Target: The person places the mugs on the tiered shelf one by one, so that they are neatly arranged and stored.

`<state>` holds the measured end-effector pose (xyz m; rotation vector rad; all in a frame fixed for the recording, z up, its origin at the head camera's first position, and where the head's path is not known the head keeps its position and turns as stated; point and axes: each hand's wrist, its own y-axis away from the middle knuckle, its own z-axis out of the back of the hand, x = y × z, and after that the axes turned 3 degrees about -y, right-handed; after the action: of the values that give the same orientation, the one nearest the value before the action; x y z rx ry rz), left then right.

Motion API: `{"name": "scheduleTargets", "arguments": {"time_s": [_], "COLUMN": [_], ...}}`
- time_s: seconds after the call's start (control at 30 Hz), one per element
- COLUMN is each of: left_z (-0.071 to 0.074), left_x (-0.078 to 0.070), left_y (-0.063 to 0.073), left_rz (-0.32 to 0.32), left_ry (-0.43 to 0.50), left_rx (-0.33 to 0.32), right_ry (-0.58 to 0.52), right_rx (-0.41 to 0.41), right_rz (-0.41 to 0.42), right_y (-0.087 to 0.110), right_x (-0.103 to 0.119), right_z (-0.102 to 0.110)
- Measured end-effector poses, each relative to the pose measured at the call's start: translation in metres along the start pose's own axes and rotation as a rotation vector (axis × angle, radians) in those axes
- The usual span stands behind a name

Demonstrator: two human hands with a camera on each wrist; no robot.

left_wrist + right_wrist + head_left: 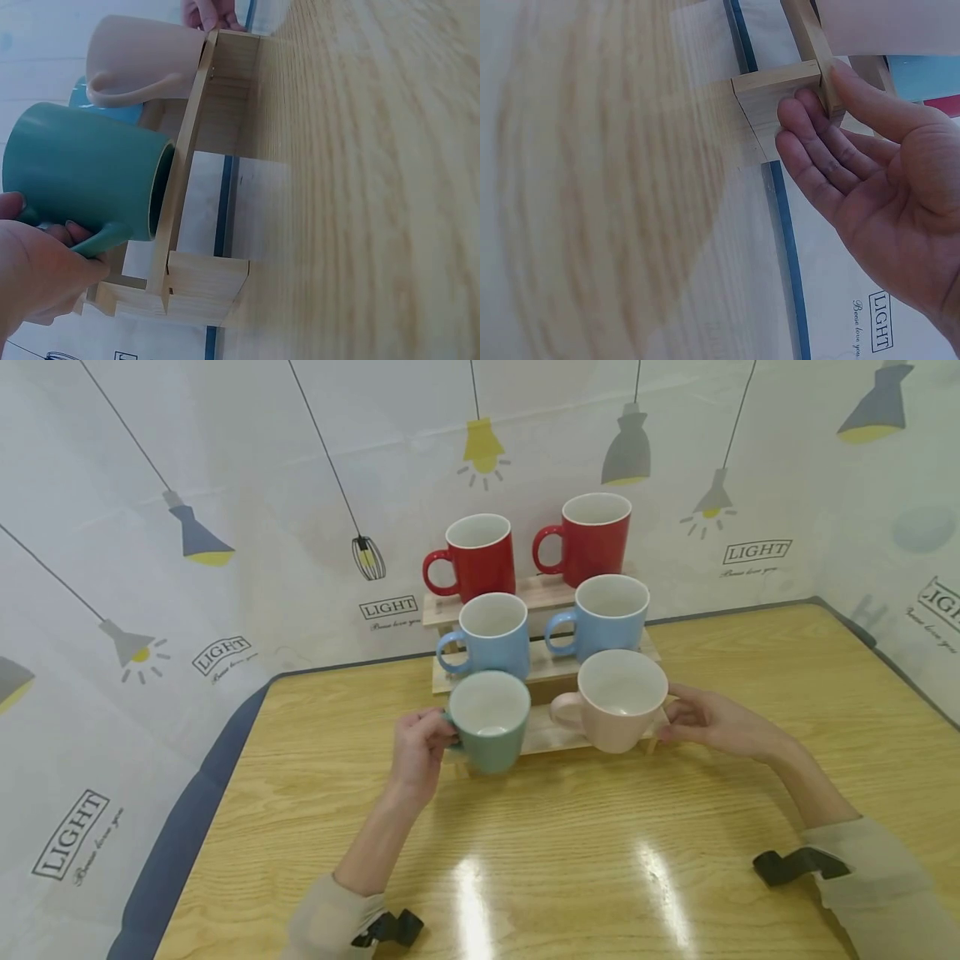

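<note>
My left hand [420, 747] grips a green mug [86, 169] by its handle, and the mug's base is right at the front edge of the lowest step of a wooden tiered rack [555, 742]. In the left wrist view the mug leans slightly against the line of that step. At the rack's right end, my right hand [889, 176] holds the step's end, thumb on the top edge and fingers curled by the side board. Close to that hand, a pink mug [618, 706] stands on the same step, handle to the left.
Two blue mugs [497, 639] stand on the middle step and two red mugs [483, 560] on the top step, handles leftward. The wood-grain table [315, 793] has a dark edge strip. Behind it hangs a white backdrop [270, 510] printed with lamps.
</note>
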<state>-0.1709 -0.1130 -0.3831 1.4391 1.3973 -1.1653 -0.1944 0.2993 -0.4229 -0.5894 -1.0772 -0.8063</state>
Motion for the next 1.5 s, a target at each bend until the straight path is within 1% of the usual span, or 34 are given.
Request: {"name": "scheduleTargets", "arguments": {"time_s": [0.2,0.47,0.73,0.93,1.07,1.17,1.27,1.4,1.5], "left_z": [-0.004,-0.005,-0.007,-0.006,-0.005,-0.003,0.000,0.006,0.010], "left_x": [0.003,0.009,0.010,0.012,0.012,0.011,0.008,0.004,0.002], "left_y": [-0.002,-0.007,-0.010,-0.015,-0.015,-0.014,-0.012,-0.010,-0.009], "left_rz": [-0.005,-0.007,-0.020,-0.025,-0.025,-0.038,-0.070,-0.108,-0.115], "left_ry": [0.007,0.024,0.036,0.023,0.010,-0.014,-0.065,-0.166,-0.256], "left_rx": [0.011,0.006,0.013,0.032,0.043,0.072,0.121,0.180,0.195], "right_ry": [-0.002,0.006,-0.009,-0.014,-0.007,-0.007,-0.008,-0.010,-0.009], "right_rx": [-0.002,0.002,0.003,0.011,0.010,0.004,0.000,0.000,0.001], "right_rz": [0.008,0.011,0.031,0.045,0.035,0.022,0.025,0.039,0.041], "right_y": [-0.001,-0.002,-0.002,-0.002,-0.002,-0.002,-0.002,-0.003,-0.002], "right_x": [-0.002,-0.001,-0.001,-0.001,-0.002,-0.002,0.000,0.001,0.001], "right_z": [0.000,0.000,0.000,-0.001,-0.001,-0.001,-0.002,-0.002,-0.002]}}
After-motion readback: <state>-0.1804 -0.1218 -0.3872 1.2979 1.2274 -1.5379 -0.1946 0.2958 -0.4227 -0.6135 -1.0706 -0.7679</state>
